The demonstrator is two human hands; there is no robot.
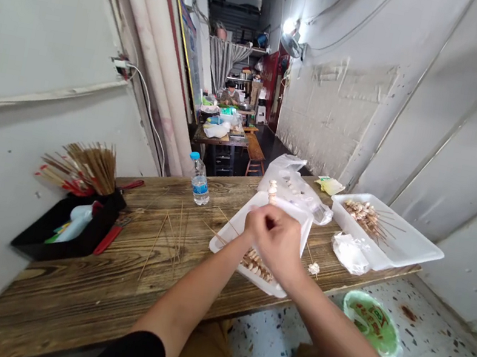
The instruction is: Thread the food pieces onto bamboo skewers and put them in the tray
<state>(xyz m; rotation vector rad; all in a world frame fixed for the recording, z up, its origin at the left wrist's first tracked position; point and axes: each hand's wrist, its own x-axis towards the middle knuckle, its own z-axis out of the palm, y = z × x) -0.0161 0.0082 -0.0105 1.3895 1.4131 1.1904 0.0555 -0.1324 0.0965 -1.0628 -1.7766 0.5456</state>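
Note:
Both my hands are closed and meet above a white plastic tray. A skewer threaded with pale, mushroom-like slices rises upright from between them. My left hand grips at the skewer, its fingers partly covered by the other hand. My right hand is curled against it at the same skewer; the fingertips and the stick's lower end are hidden. In the tray under my wrists lie finished skewers of sliced pieces, with bare stick ends out to the left. A short loaded skewer rests right of the tray.
Loose sticks and a water bottle are on the wooden table. A black box with bundled sticks is left. Beyond are a plastic bag and another tray. A green-lined bin stands on the floor; a person sits far back.

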